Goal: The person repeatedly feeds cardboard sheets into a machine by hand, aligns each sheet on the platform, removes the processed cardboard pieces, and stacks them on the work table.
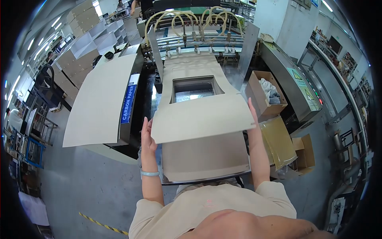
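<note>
A stack of grey-beige cardboard sheets (205,119) with a rectangular window cut through it is tilted up in front of me, its near edge raised. My left hand (148,135) presses against its left edge, with the fingers pointing up and partly hidden behind the board. At the right edge, my right hand (252,115) grips the same cardboard with fingers upright along the side. Below the raised edge lies another cardboard surface (205,157) on the machine's feed table. The far end of the cardboard reaches the machine's rollers (199,50).
Yellowish hoses (175,15) arch over the feeding machine. A large pale sheet (101,99) lies at left, beside a blue "CARBON PAPER" label (129,98). To the right stand a carton with rags (267,93), a yellow plastic-wrapped block (277,141) and a control panel (296,79).
</note>
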The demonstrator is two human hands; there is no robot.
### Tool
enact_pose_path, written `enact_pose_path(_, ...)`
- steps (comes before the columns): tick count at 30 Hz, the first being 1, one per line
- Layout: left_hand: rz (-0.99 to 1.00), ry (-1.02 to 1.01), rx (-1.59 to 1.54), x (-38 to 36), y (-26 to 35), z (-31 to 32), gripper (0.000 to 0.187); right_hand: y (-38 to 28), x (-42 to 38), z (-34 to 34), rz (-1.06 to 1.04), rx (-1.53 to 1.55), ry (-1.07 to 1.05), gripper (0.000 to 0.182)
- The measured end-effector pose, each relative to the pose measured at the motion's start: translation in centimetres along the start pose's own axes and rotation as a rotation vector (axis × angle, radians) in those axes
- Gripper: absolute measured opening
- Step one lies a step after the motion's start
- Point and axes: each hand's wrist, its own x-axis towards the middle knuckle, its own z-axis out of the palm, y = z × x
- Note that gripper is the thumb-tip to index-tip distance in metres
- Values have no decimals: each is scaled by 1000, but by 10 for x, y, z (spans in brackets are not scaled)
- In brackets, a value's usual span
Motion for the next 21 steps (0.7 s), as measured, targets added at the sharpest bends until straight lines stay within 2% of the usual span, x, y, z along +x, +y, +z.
enact_pose_path(1,-8,-34,-145,0,0,3,49,2,0,5,37,161,-43,44)
enact_pose_path(5,-47,-103,-240,4,-2,5,54,62,49,-22,-111,159,-57,49)
enact_pose_path(7,-55,-131,-269,5,-3,9,55,75,52,-10,-163,160,-67,50)
enact_pose_path(11,-25,-170,-212,-2,-9,15,57,70,3,67,-287,-322,86,52)
enact_pose_path(12,-19,-168,-212,-3,-10,14,57,76,4,72,-286,-322,80,52)
enact_pose_path(16,34,-142,-154,-10,-14,3,58,99,22,80,16,665,-118,55)
enact_pose_path(17,41,-143,-152,-13,-16,3,58,106,30,74,18,667,-125,55)
enact_pose_path(21,249,298,340,-35,-27,1,50,135,56,47,342,1197,-299,54)
